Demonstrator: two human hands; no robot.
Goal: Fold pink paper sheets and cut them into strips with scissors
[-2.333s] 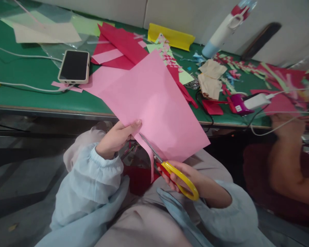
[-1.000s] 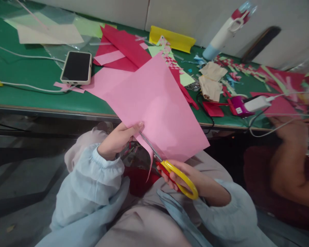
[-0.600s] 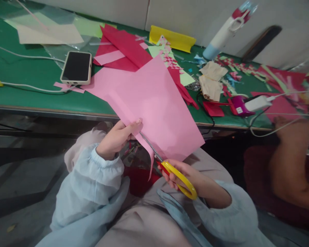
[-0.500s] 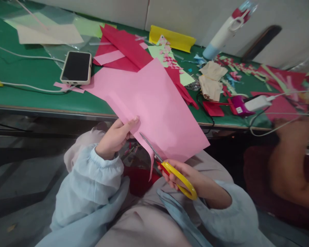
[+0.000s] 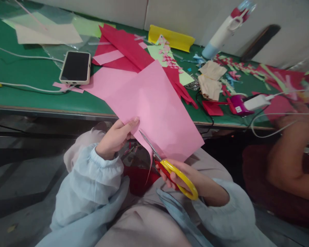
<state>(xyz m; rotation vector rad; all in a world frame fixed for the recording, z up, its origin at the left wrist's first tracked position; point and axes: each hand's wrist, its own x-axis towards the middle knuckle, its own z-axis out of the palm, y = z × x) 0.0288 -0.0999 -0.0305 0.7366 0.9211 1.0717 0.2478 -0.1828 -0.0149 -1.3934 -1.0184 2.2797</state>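
A large pink sheet (image 5: 154,106) slants over the table's front edge and my lap. My left hand (image 5: 117,138) pinches its lower left edge, thumb on top. My right hand (image 5: 181,175) is closed round the yellow and red handles of the scissors (image 5: 179,178). The blades lie along the sheet's lower left edge, their tip just below my left thumb. A narrow pink strip (image 5: 149,159) curls down beside the blades, still joined to the sheet near my left fingers.
On the green table (image 5: 23,99) are a phone (image 5: 75,67) with cables, red paper (image 5: 126,44), a yellow holder (image 5: 171,38), a bottle (image 5: 222,32), a white plug (image 5: 257,103) and paper scraps. Another person's arm (image 5: 288,157) is at the right.
The sheet's right corner has shifted left and slightly up. The hanging strip looks thinner, its end lower and further left. My left hand has hardly moved; the other person's arm has moved slightly.
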